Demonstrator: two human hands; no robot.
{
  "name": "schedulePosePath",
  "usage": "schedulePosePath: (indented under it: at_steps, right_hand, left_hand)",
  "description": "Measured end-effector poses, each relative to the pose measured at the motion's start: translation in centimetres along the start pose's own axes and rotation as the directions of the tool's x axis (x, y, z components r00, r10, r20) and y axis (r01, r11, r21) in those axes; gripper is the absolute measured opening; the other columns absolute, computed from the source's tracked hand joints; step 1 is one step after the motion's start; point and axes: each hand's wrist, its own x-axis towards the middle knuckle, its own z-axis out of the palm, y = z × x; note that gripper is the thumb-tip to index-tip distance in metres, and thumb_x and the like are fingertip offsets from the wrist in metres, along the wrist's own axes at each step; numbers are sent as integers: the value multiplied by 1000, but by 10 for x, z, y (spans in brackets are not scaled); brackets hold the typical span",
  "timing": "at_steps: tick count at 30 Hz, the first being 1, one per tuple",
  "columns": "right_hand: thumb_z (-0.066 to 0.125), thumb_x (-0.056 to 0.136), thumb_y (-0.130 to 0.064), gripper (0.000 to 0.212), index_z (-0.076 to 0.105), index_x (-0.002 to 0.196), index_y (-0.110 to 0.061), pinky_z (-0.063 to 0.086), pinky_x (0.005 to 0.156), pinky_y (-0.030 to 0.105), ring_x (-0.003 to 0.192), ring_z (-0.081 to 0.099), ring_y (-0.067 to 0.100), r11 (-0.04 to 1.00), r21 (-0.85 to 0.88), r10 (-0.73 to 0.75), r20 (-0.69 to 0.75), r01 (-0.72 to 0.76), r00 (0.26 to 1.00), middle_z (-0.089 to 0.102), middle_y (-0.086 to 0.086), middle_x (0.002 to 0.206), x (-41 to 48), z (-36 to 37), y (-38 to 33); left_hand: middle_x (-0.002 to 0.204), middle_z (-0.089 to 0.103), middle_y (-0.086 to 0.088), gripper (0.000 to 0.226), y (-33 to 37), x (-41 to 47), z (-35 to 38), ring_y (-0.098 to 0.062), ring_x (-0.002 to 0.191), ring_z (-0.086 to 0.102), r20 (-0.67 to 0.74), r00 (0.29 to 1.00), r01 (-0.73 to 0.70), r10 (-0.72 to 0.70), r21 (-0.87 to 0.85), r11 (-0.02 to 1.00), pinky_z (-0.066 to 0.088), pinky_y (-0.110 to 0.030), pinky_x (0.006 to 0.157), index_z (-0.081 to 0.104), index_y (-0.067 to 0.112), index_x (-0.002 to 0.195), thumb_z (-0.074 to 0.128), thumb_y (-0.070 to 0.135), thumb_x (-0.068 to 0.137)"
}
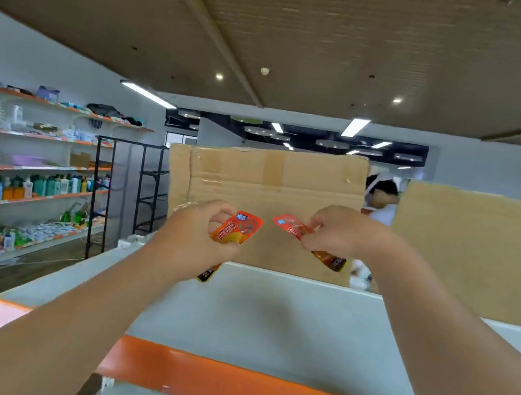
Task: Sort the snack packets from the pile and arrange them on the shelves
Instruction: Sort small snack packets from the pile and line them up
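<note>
My left hand [191, 237] grips an orange-red snack packet [239, 228] between thumb and fingers; a black and yellow packet edge [207, 273] pokes out below that hand. My right hand [338, 233] pinches a red snack packet [290, 226], and a darker brown packet end [333, 261] sticks out under its fingers. Both hands are raised above the white top shelf [266, 316], in front of a cardboard sheet [271, 185]. The pile of packets is out of sight.
The shelf has an orange front strip [252, 391]. A second cardboard sheet [476, 249] stands at the right, with a person [381, 197] behind the gap. Wall shelves [23, 169] with bottles line the left; a black metal rack [128, 188] stands beyond.
</note>
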Motion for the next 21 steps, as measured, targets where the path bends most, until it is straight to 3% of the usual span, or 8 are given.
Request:
schedulePosePath:
  at_steps: [6, 12, 16, 18, 21]
  right_hand:
    - [66, 84, -44, 47, 64, 121, -16, 56, 82, 36, 92, 66, 22, 976, 67, 215, -137, -208, 967, 69, 6, 107, -98, -37, 114]
    - [67, 81, -47, 39, 71, 107, -19, 48, 57, 27, 75, 67, 18, 930, 24, 359, -267, -366, 895, 71, 3, 85, -211, -81, 219]
    - [69, 80, -41, 34, 71, 98, -13, 51, 61, 33, 76, 67, 25, 884, 44, 449, -361, -466, 817, 70, 9, 83, -294, -113, 287]
    - [68, 80, -41, 31, 68, 86, -10, 43, 55, 31, 71, 63, 26, 860, 33, 480, -396, -510, 783, 66, 7, 73, -336, -128, 316]
    - [69, 82, -41, 36, 71, 97, -8, 53, 69, 34, 85, 66, 29, 812, 33, 538, -429, -582, 726, 69, 12, 88, -391, -144, 357]
  left_hand:
    - [105, 65, 26, 36, 106, -11, 96, 18, 89, 57, 88, 987, -128, 137, -99, 987, 45, -15, 71, 61, 46, 103, 79, 28, 78]
    - [101, 65, 26, 43, 225, -33, 194, 8, 89, 61, 142, 952, -246, 270, -168, 955, 51, -23, 77, 61, 44, 114, 79, 32, 77]
    - [99, 67, 25, 45, 309, -56, 258, 9, 88, 62, 169, 919, -308, 357, -258, 916, 50, -22, 76, 62, 41, 115, 80, 32, 74]
    - [105, 68, 20, 51, 347, -69, 288, 6, 87, 64, 189, 898, -327, 396, -314, 891, 53, -25, 79, 61, 42, 117, 79, 35, 70]
    - [113, 66, 13, 56, 399, -90, 332, -7, 93, 64, 223, 862, -363, 456, -356, 861, 54, -31, 84, 60, 42, 122, 79, 39, 69]
